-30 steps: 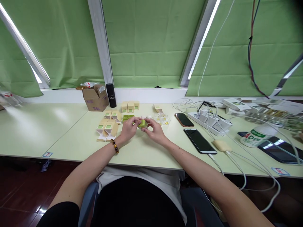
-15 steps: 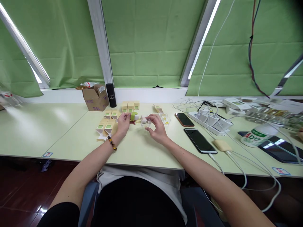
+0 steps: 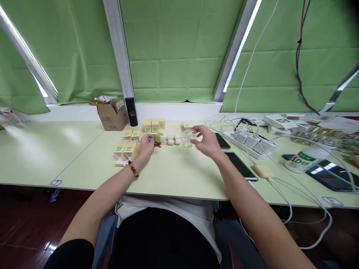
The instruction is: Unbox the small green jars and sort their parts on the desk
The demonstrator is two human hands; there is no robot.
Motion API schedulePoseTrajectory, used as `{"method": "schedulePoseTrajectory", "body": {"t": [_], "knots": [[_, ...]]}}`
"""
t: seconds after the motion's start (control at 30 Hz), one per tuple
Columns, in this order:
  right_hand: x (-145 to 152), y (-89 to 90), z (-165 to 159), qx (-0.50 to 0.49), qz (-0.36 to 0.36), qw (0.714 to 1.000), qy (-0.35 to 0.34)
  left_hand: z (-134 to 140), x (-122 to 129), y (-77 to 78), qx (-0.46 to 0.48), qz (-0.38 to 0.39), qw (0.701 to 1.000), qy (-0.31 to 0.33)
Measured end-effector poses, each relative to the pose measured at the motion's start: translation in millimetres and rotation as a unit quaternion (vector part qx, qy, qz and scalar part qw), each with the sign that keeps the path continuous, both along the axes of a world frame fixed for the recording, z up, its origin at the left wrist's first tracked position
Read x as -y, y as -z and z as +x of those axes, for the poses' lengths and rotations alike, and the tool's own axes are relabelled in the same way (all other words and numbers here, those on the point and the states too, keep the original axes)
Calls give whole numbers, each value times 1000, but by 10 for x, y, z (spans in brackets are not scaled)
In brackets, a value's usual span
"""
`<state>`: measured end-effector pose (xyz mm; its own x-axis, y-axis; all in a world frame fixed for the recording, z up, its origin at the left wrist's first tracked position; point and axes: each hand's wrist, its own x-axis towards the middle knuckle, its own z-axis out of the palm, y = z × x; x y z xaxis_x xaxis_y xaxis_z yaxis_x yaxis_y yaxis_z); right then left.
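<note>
Hands (image 3: 147, 147) (image 3: 208, 142) over pale table (image 3: 179, 172) (green blinds (image 3: 185, 48) behind).

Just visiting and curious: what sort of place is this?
Probably a workroom or office: it has a long pale table, a white power strip with several plugs, and small cream boxes set out in groups.

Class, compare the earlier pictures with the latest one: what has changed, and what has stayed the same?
Both hands were together on a green-topped container. The left hand has since moved left, holding the green cap; the right hand has carried the clear cup right, to the other clear cups; whether it has let go is unclear. The cardboard box and black cylinder stayed put.
</note>
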<state>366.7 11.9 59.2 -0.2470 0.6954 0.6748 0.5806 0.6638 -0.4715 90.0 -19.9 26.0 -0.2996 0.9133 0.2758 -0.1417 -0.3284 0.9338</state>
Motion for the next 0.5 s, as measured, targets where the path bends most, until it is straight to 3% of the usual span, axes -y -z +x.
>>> {"method": "schedulePoseTrajectory", "body": {"t": [0.1,0.2,0.33,0.5], "knots": [[-93,-65,257,87,-59,989,105,6,10,-5,-2,-1,1000,0],[-167,-36,387,195,-134,955,177,5,13,-7,-5,2,1000,2],[-239,51,400,299,-213,915,166,1,0,-3,-5,2,1000,-1],[-253,115,336,331,-232,899,169,8,4,-5,-10,5,1000,0]]}}
